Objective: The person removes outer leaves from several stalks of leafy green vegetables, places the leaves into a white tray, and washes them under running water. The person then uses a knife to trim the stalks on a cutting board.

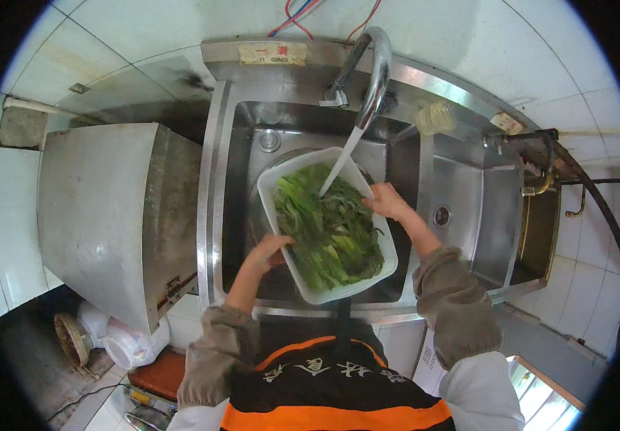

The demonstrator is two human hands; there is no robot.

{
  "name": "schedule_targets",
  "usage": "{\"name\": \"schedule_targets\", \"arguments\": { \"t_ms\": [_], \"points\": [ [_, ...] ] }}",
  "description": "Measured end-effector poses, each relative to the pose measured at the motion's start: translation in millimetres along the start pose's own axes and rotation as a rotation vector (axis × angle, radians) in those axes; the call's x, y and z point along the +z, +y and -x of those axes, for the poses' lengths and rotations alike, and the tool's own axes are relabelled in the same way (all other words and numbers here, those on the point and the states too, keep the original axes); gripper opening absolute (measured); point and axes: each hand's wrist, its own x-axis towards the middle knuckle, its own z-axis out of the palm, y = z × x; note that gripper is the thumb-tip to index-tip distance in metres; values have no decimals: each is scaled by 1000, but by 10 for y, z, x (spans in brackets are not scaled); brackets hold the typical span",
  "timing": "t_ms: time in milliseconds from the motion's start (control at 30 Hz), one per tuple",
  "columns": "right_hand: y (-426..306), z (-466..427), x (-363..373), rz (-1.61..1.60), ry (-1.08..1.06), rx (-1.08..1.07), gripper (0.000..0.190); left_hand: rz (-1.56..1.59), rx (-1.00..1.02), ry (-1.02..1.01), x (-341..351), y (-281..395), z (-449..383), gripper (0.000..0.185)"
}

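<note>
A white plastic tub [316, 297] full of leafy green vegetables [326, 231] is held tilted over the left basin of a stainless steel sink [242, 156]. My left hand [268, 253] grips its left rim, and my right hand [388, 202] grips the right rim, thumb over the edge. From the curved chrome faucet [380, 70], a stream of water [338, 168] falls onto the leaves. Part of a round metal rim [283, 157] shows beneath the tub; the rest of that vessel is hidden.
A second basin [458, 183] with a drain lies to the right, with a coiled pale thing [435, 117] on the ledge behind. Left of the sink stands a large metal cabinet [97, 215]. White plastic containers [132, 345] sit low at the left. A dark hose [603, 207] hangs at the right.
</note>
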Motion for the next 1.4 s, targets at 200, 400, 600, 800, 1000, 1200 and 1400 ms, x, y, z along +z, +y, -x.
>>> {"name": "schedule_targets", "arguments": {
  "t_ms": [200, 400, 600, 800, 1000, 1200, 1400],
  "points": [
    [-223, -28, -120, 99, 133, -181, 20, 90, -94, -224, -143, 196, -131, 36],
    [-306, -226, 44, 315, 227, -77, 14, 119, -2, -90, 147, -62, -55, 29],
    [-382, -343, 130, 260, 73, -155, 11, 428, -25, -61, 147, -212, 60, 13],
    [-709, -224, -25, -46, 487, -290, 23, 321, 68, -21, 180, -159, 95, 31],
    [-1092, -300, 305, -41, 507, -367, 36, 236, 196, 17, 277, 31, 181, 40],
    [-1206, -231, 823, 511, 376, -275, 53, 274, 234, 25, 367, 146, 255, 38],
    [-1026, -126, 424, 290, 398, -203, 53, 302, 254, 103, 326, 129, 196, 39]
  ]
}}
